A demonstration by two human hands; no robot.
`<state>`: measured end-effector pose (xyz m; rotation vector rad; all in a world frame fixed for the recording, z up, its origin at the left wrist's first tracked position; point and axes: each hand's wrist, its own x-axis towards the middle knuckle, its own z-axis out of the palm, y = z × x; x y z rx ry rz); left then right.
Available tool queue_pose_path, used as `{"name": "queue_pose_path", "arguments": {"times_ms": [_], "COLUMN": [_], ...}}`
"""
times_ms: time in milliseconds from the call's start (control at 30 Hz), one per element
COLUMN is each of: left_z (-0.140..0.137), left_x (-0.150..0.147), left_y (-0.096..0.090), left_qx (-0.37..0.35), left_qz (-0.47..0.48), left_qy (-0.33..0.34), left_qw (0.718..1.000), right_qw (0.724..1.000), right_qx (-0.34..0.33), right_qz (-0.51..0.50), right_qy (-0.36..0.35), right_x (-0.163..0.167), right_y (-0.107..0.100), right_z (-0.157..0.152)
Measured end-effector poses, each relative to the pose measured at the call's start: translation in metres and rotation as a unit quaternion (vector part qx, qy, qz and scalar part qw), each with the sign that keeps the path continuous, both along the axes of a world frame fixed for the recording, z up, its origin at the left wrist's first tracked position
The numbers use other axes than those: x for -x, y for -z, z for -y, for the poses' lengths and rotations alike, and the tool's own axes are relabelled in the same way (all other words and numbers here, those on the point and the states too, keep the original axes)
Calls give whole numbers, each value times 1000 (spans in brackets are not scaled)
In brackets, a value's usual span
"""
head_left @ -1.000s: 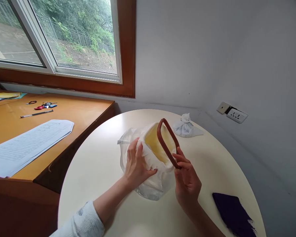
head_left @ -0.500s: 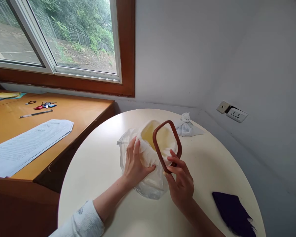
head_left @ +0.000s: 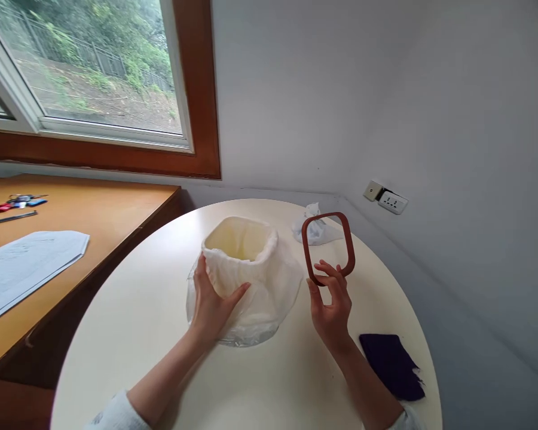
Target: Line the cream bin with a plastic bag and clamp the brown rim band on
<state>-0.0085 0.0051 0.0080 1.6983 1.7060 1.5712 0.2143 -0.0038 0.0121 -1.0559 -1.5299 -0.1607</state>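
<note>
Clasping bin (head_left: 246, 269) with spread left fingers (head_left: 200, 276); holding ring (head_left: 349, 242) apart, toward right edge of counter (head_left: 134, 310), in right fingers (head_left: 334, 282); calls next for steady clasp.

Bin (head_left: 240, 240) partly hidden by bag (head_left: 260, 298), papers (head_left: 29, 269) cut off left

A pale, cream-yellow bin (head_left: 242, 240) stands mouth up on the white tabletop (head_left: 251, 385); its opening is squarish, with 4 rounded corners. A thin, translucent white plastic bag (head_left: 257, 298) is folded over the rim, wrinkled along the near edge, and hangs loosely down the outside, flaring out wide toward the tabletop and hiding the bin's base. To the right, apart from the bin, 1 reddish-brown frame (head_left: 348, 242), a rounded square ring with an open centre, is held raised and nearly upright, its lower edge partly covered by fingers (head_left: 335, 288).
</note>
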Motion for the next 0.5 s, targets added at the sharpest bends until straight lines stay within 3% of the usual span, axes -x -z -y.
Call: {"name": "queue_pose_path", "arguments": {"times_ms": [233, 500], "left_z": [0, 1], "left_x": [0, 1], "left_y": [-1, 1], "left_qx": [29, 30], "left_qz": [7, 13], "left_qy": [-10, -10], "left_qw": [1000, 999], "right_qw": [983, 946], "right_qx": [90, 147], "right_qz": [-54, -262], "right_qy": [147, 123], "right_x": [-25, -34], "right_y": [12, 12], "right_z": [-17, -24]}}
